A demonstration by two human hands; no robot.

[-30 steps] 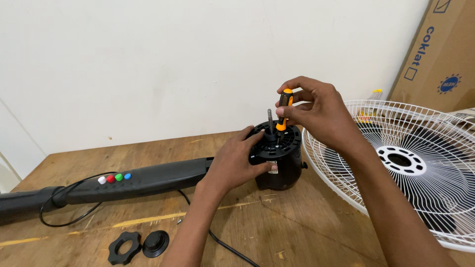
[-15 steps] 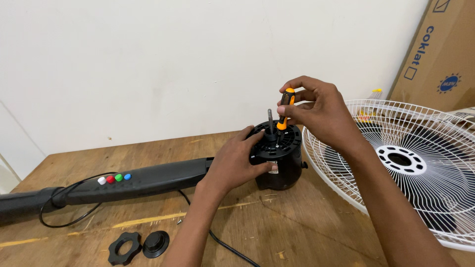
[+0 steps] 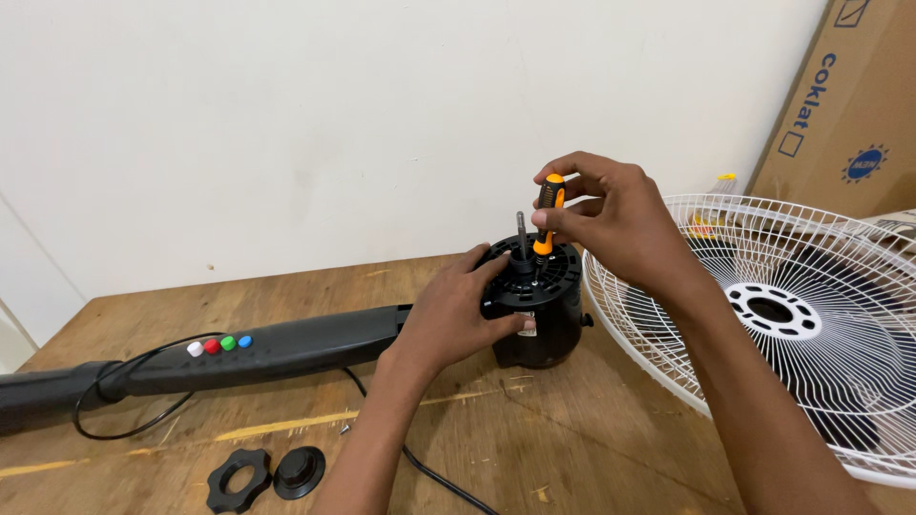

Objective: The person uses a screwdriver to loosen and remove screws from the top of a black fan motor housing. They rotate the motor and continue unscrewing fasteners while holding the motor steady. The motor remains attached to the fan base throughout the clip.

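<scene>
Head view: I am driving a screw on top of the fan motor.
My left hand [image 3: 448,315] clasps the black motor housing [image 3: 536,315] upright on the wooden table [image 3: 611,448]; my right hand [image 3: 611,215] pinches the orange screwdriver [image 3: 547,217] vertical beside the shaft [image 3: 521,234]. Next calls for steady downward turning, I judge.

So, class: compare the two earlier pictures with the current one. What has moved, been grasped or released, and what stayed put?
Almost nothing has visibly changed. The right hand keeps its pinch on the orange-and-black screwdriver, upright over the black fan motor; any turning is too slight to see. The left hand still grips the motor's side. The white fan grille, black stand and two black nuts lie unmoved.
</scene>
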